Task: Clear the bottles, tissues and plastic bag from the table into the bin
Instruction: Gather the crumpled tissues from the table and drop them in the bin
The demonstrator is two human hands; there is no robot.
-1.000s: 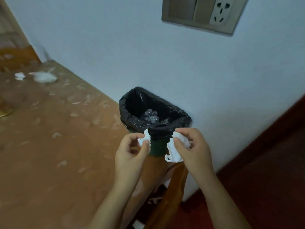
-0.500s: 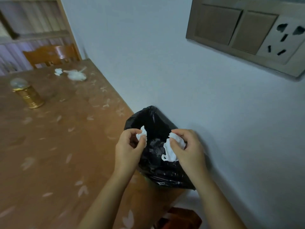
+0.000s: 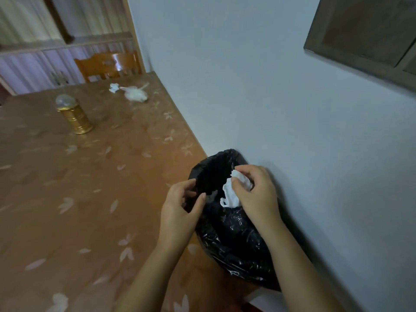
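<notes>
A crumpled tissue (image 3: 234, 192) is pinched between the thumb and fingers of the right hand (image 3: 255, 194), right over the open mouth of the bin (image 3: 227, 235), which is lined with black plastic and stands at the worktop's (image 3: 90, 199) corner against the wall (image 3: 258, 86). The left hand (image 3: 180, 212) is held beside it with fingers loosely spread and nothing in it; a small pale scrap (image 3: 212, 194) is seen just below its fingertips, inside the liner, though it is too blurred to be sure what it is.

Risks, as judged from here: the tissue is light and could be caught on the liner's rim or drift out onto the worktop if it is let go too near the edge. The liner's slack rim could also be dragged inward by either hand, which would narrow the opening.

More is left to be cleared at the far end of the worktop: a second tissue (image 3: 114, 87) and, just beside it, a plastic bag (image 3: 136, 93). A gold jar (image 3: 74, 117) stands nearer.

No brand, label or writing can be read anywhere.
</notes>
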